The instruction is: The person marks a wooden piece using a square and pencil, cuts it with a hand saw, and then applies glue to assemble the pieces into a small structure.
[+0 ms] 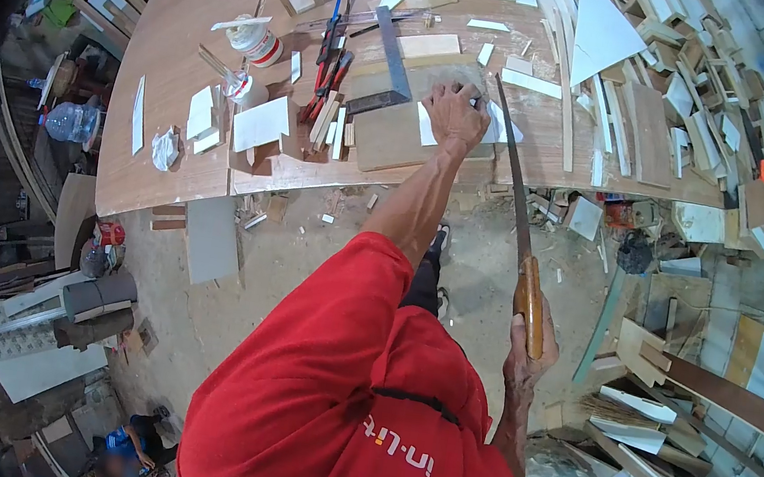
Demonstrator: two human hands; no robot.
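My left hand [459, 114] presses down with bent fingers on a white piece of board [501, 124], which shows on both sides of the hand. A small dark thing by its fingertips is too small to name. Under the piece lies a flat brown wooden board [384, 147] near the table's front edge. In my right hand [531, 355] is the wooden handle of a handsaw [517, 179]. The saw's long blade points up and away, its tip near the table to the right of the white piece. A dark try square [393, 61] rests left of my left hand.
On the wooden table [175, 47] are red-handled tools [327, 86], a white tub [258, 44], a second container [245, 88] and white offcuts [262, 123]. Wood scraps [678, 113] pile up at the right. A person [128, 446] is low at the bottom left.
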